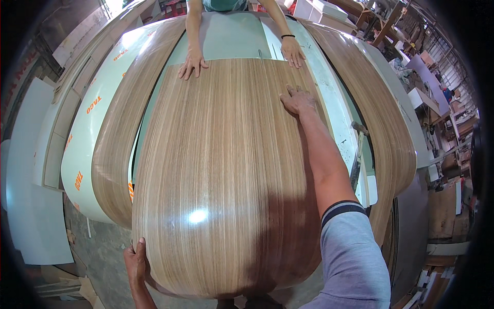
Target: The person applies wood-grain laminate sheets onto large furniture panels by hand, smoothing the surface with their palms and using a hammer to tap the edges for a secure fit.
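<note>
A large glossy brown wood-grain panel [221,154] stretches from my body toward the far side of the work surface. My left hand [135,261] grips its near left edge, the thumb on top and the other fingers mostly hidden at the edge. Farther up, near the right edge, my right hand [299,100] rests on the panel's face with its fingers stretched out. A co-worker stands opposite, with one hand [193,63] flat on the far left corner and the other hand [293,51], a dark bracelet at its wrist, on the far right corner.
Beneath lies a pale green sheet [226,38]. More wood-grain strips flank it, one on the left [123,123] and another on the right [378,98]. A hammer [360,129] lies right of my forearm. White boards [31,180] lean at the left; cluttered workshop materials fill the right.
</note>
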Tool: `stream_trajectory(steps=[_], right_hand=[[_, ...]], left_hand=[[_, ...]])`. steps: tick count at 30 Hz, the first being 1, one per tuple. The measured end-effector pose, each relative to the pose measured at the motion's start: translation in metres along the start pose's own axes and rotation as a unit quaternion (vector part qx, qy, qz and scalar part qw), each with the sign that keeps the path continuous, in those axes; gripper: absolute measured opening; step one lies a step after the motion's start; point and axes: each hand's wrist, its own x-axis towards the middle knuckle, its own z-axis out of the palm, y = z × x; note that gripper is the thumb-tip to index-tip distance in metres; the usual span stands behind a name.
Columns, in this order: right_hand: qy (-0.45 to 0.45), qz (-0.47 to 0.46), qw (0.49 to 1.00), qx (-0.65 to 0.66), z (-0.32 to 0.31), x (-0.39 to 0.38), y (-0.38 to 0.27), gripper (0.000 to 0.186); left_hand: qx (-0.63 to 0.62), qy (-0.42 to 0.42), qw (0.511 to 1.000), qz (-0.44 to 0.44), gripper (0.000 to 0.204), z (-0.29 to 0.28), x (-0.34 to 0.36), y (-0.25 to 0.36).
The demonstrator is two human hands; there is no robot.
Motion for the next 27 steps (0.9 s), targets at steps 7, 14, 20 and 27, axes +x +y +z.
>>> stream_trajectory(steps=[7,14,20,27], right_hand=[[0.008,-0.002,1.000,0.017,0.003,-0.001,-0.003,0.072],[0.008,-0.044,0.998,0.043,0.008,-0.039,0.014,0.070],[0.014,-0.072,0.996,0.060,0.023,-0.122,0.020,0.064],[0.022,-0.106,0.991,0.076,0.039,-0.264,0.004,0.064]], left_hand=[[0.026,0.010,1.000,0.005,0.045,0.003,0.026,-0.007],[0.016,-0.001,0.999,0.049,0.055,0.031,0.063,0.033],[0.029,-0.005,0.994,0.100,0.061,0.055,0.116,0.072],[0.051,0.034,0.989,0.133,0.069,0.094,0.196,0.102]])
